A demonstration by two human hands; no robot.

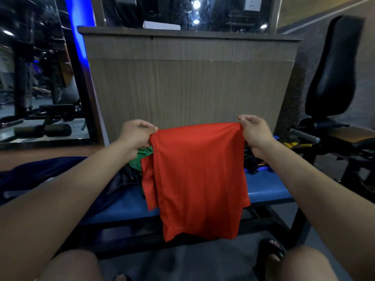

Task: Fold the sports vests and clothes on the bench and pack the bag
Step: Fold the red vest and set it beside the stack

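The red vest hangs in the air above the front edge of the blue counter, held up by its top edge at both corners. The left hand pinches the left corner with fingers curled round the cloth; the right hand does the same at the right corner, thumb and fingers closed on the hem. The fabric looks thin, smooth and light: it drapes straight down with long soft creases and no stiffness, and one flap lies doubled along its left side. Such cloth is likely slippery (a loose pinch may let it slide), so the corners seem the sound place to hold. A green garment and a dark bag lie on the counter behind.
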